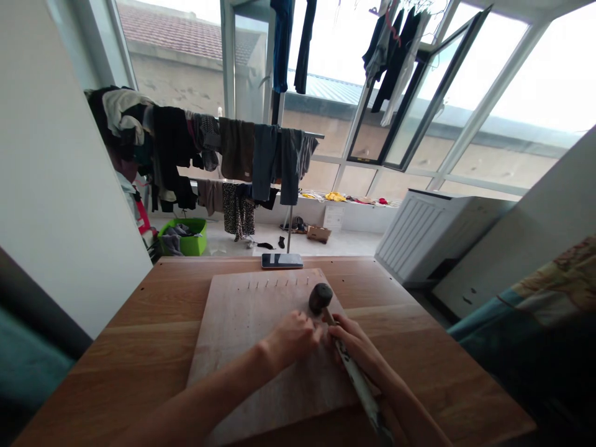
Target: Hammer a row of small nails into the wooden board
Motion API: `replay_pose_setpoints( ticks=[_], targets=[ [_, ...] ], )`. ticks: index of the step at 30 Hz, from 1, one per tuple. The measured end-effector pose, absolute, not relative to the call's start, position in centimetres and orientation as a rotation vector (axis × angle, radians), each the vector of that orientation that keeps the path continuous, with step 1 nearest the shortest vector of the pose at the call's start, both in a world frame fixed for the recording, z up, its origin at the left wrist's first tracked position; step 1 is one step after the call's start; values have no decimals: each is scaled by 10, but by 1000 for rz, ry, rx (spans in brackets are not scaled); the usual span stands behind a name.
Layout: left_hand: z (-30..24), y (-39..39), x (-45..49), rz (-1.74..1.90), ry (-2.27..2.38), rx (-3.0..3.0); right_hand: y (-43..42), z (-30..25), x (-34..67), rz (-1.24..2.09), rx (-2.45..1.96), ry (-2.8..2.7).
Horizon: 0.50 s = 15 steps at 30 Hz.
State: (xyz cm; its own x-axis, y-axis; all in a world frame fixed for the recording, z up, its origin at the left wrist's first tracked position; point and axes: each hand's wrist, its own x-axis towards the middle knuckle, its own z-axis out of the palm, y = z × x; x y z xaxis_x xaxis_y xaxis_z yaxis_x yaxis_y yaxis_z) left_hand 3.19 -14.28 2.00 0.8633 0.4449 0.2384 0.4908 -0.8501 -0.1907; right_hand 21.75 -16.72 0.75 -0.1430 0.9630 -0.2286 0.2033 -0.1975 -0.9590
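My right hand (351, 338) is wrapped round the pale, worn handle of a mallet (320, 298). The mallet's dark head is raised over the far right part of a wooden board (228, 335). Just left of the handle, my left hand (295, 335) is closed low over the board, its fingertips pinched together. Whatever those fingers hold is hidden or too small to name. Beyond the hands, a row of several nails (267, 283) stands upright along the board's far edge.
The board lies on a wooden table (153, 335). At the table's far edge lies a phone (282, 261). Behind it are a rack with hanging clothes (237, 149), a green basket (193, 241) and a small cardboard box (319, 233). A white ribbed cabinet-like unit (419, 230) stands at right.
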Motion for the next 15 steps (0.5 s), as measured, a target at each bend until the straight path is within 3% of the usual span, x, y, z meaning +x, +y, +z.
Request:
replay_pose_setpoints(
  ticks=[7, 15],
  targets=[
    [37, -133, -12, -366, -808, -2891, -167, 6, 217, 1419, -1449, -1358],
    [12, -71, -139, -1426, -1731, -2587, -165, 2, 205, 1375, -1493, -1340]
  ],
)
